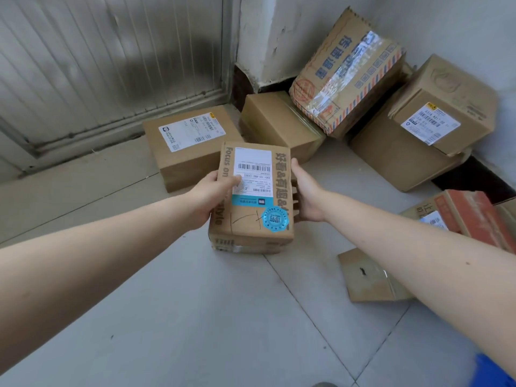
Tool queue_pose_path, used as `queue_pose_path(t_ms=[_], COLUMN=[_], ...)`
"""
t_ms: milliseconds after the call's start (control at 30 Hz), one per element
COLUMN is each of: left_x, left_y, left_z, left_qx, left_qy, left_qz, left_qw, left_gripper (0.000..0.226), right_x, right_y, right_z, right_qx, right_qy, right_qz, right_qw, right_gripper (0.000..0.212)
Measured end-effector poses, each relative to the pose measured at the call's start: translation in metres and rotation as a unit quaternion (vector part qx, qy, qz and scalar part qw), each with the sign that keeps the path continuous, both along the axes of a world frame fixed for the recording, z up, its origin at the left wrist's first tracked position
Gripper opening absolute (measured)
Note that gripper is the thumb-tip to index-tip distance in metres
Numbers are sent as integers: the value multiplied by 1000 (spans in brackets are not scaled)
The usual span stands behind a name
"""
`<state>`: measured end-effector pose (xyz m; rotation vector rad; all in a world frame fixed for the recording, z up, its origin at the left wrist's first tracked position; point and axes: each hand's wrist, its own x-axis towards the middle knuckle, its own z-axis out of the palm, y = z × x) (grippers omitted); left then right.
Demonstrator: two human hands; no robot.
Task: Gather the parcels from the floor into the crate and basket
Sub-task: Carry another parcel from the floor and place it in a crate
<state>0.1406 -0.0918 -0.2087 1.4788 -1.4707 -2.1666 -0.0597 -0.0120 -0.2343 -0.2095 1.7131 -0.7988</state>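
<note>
**Q:** Where is the parcel in hand, and how is it held?

**A:** Centre of frame: a brown rectangular cardboard parcel with a white label and a round blue sticker (252, 196). The left hand (208, 195) grips its left edge, thumb across the label. The right hand (305, 195) clasps the right edge, fingers curled at the side. Whether its base is clear of the grey tiled floor (195, 317) cannot be told. Crate and basket are not in view.

**Q:** What could go wrong?

**A:** As a judgement: held only by its edges, the parcel could slip if the squeeze slackens. At upper right, the airmail-striped printed carton (346, 71) leans on the plain taped brown box (279, 124); pulling that box out first would probably drop it. The small labelled box (441, 107) sits atop the large brown carton (396, 157) and could topple likewise.

**Q:** Counts?

**A:** Hands: two. Parcels: eight.
- one held
- the four just named
- a labelled brown box (192, 146) above centre-left
- a red-and-brown carton (474, 216) at the right edge
- a flat brown carton (365, 277) at lower right, partly under the right forearm
</note>
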Motion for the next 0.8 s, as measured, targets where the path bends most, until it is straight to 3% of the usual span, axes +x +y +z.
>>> queue_pose_path(t_ms=[100, 233, 300, 367, 400, 500, 567, 700, 800], left_x=[6, 7, 5, 4, 5, 10, 16, 29, 36], left_y=[2, 1, -4, -12, -18, -37, -52, -78, -90], left_z=[1, 1, 3, 6, 7, 9, 6, -14, -24], left_qx=[-15, -78, -124, -196, -239, -388, -434, -385, -307], left_qy=[-68, -72, -77, -95, -106, -135, -155, -212, -225], left_qz=[-85, -131, -106, -76, -59, 12, 74, 150, 208], left_qw=[994, 986, 984, 973, 964, 912, 884, 886, 901], left_gripper=[41, 47, 46, 38, 34, 21, 21, 31, 43], right_x=[1, -3, -2, -3, -4, -4, -10, -8, -1], right_y=[0, -2, -2, -5, -6, -15, -29, -57, -79], right_z=[7, 3, 4, 1, 0, 9, 18, 37, 47], right_qx=[-9, -8, -11, -15, -25, -102, -145, -133, -135], right_qy=[22, 50, 88, 123, 145, 242, 309, 406, 575], right_qz=[52, 86, 93, 80, 71, 8, -4, 39, 96], right_qw=[998, 995, 992, 989, 987, 965, 940, 903, 802], right_gripper=[72, 74, 85, 111, 112, 65, 45, 24, 20])
